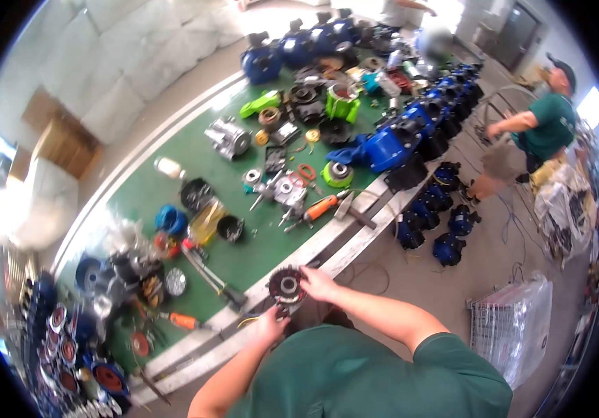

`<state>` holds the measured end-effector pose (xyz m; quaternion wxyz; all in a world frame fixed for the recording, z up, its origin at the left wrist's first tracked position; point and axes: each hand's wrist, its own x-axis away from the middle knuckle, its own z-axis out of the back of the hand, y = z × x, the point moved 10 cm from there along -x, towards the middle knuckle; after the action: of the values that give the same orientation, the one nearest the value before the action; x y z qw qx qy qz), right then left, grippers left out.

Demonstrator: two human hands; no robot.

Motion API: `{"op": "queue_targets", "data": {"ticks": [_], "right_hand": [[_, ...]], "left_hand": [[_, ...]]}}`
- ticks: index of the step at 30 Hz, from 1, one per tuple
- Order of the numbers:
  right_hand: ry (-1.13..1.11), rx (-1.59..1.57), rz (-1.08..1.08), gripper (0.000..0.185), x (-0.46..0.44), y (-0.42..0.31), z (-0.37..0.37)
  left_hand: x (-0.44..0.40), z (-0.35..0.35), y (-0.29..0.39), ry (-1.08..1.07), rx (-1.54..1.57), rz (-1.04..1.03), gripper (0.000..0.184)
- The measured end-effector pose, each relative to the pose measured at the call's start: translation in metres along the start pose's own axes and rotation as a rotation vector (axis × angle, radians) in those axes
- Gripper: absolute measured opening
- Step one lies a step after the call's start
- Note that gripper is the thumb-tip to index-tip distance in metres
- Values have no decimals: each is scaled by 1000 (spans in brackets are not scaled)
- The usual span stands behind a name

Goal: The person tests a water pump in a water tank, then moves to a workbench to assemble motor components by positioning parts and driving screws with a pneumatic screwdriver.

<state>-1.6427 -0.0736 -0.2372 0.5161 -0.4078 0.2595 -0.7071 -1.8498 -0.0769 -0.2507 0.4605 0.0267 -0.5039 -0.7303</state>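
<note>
A round dark machine part (287,285) with a pale metal ring in its centre is held at the white near edge of the green bench. My right hand (319,284) is closed on its right side. At its lower rim, my left hand (271,323) is closed too, with the fingers partly hidden. Left of the part, a hammer (233,298) lies on the bench near a red-handled tool (192,249). An orange power tool (184,320) rests farther left, and another orange power tool (321,207) lies beyond the part, beside a second hammer (354,212).
The green bench (132,202) carries many loose parts, including a silver housing (228,138) and a lime-green housing (342,103). Blue motors (390,145) line its right edge, with more blue motors (447,249) on the floor. A co-worker (547,118) stands at right, behind a wire cage (512,327).
</note>
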Motion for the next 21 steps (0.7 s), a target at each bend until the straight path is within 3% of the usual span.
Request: {"op": "queue_targets", "data": {"ticks": [3,5,6,9,11,12,16,21], "right_hand": [[-34,21,37,51,-13,13,-7],[-97,55,-12,59,-12,12,-5],[-21,81,72,55,-14,17,-8],[-55,73,-24,51,-10,4,-1],[-64,-23,-115,50,-10,9,-7],[-36,-35,-102,50,-8,10,-10],[43,-79,-58,51,-5,17,-18],[11,-68,-43,52,-5,20,-21]], "left_hand": [[2,-20,-26,36,184,-19,36],[14,16,19,63,-38,63,28],[17,32,27,113,-20,98,24],[16,57,25,307,72,91,19],[11,66,35,405,31,12,22],[3,60,24,378,-23,15,33],[-14,39,6,327,61,135,59],[-8,27,-5,373,34,210,60]]}}
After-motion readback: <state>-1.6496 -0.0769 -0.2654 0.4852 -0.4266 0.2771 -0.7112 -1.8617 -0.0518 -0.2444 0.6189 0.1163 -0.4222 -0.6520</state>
